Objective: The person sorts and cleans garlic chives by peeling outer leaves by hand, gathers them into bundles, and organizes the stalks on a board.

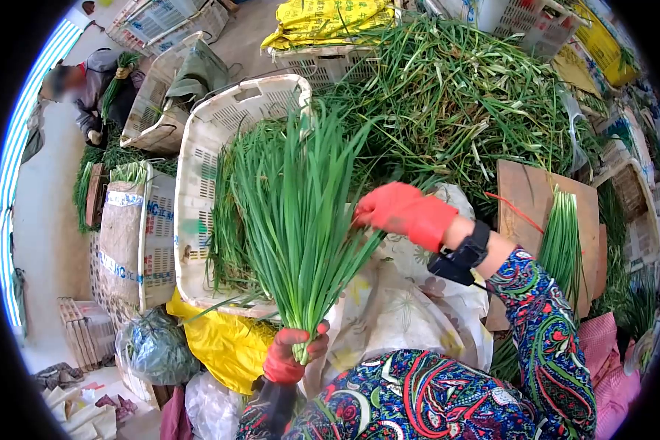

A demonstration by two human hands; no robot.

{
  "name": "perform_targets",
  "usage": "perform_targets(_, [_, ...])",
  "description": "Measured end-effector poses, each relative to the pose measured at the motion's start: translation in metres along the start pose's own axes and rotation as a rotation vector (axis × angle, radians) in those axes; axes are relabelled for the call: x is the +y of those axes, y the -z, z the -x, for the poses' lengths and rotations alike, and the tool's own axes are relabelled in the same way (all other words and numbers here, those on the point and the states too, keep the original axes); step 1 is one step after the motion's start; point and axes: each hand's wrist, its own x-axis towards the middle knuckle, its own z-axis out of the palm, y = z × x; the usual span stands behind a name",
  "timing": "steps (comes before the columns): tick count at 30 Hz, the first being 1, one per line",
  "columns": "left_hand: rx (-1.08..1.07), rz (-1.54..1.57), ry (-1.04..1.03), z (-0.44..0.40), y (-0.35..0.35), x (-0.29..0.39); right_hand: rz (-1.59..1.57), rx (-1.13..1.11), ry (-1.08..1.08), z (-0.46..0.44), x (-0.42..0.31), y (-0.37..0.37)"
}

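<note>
A fanned bunch of green garlic chives (293,213) stands upright in front of me, pale stem ends down. My left hand (290,356), in a red glove, is wrapped round those stems near the bottom. At the right edge of the leaves is my right hand (400,213), also red-gloved, with its fingers closed; what they pinch is hidden. Behind the bunch, a white plastic crate (198,176) holds more chives. A tied bundle of chives (562,238) lies on a brown board (517,198) to my right.
A big heap of loose chives (462,95) fills the back right. Yellow sacking (330,22) lies on a crate behind. At the far left, a person (103,81) holds greens beside another crate (158,110). A yellow bag (224,341) and a tied plastic bag (156,348) sit front left.
</note>
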Motion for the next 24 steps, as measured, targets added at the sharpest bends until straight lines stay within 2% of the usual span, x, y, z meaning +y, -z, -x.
perform_targets(1, [-0.015,0.011,0.001,-0.002,0.000,0.000,0.012,0.142,0.081,0.002,0.007,0.003])
perform_targets(2, [-0.019,0.022,-0.002,-0.004,0.001,0.001,-0.102,0.149,0.069,0.003,0.013,0.010])
perform_targets(4, [-0.028,0.043,-0.009,-0.007,0.002,0.003,-0.393,0.029,-0.020,0.008,0.017,0.028])
perform_targets(7, [0.069,-0.033,-0.010,-0.011,-0.008,0.007,-0.614,-0.080,0.001,0.032,-0.009,0.056])
perform_targets(10, [0.101,-0.075,0.000,-0.014,-0.013,0.010,-0.705,-0.148,0.107,0.042,-0.013,0.061])
perform_targets(12, [0.108,-0.068,-0.008,-0.014,-0.013,0.009,-0.802,-0.007,0.103,0.043,-0.016,0.067])
perform_targets(14, [0.096,-0.052,-0.013,-0.012,-0.012,0.010,-0.833,0.132,0.483,0.031,0.007,0.081])
perform_targets(16, [0.088,-0.020,-0.027,-0.009,-0.008,0.009,-1.171,0.418,0.506,0.020,0.024,0.099])
perform_targets(18, [0.079,0.031,-0.052,-0.005,-0.003,0.008,-1.494,0.685,0.425,0.012,0.050,0.134])
perform_targets(20, [0.034,0.060,-0.045,-0.002,0.004,0.007,-1.535,0.904,0.398,0.013,0.076,0.158])
perform_targets(21, [0.035,0.054,-0.048,-0.002,0.003,0.007,-1.489,0.624,0.459,0.011,0.106,0.162])
perform_targets(22, [0.036,0.049,-0.050,-0.002,0.002,0.007,-1.224,0.658,0.239,0.016,0.080,0.144])
perform_targets(23, [0.051,0.036,-0.060,-0.003,0.001,0.007,-1.023,0.381,0.290,0.018,0.056,0.122])
perform_targets(24, [0.069,0.022,-0.065,-0.003,0.000,0.007,-0.855,0.225,0.228,0.023,0.035,0.097])
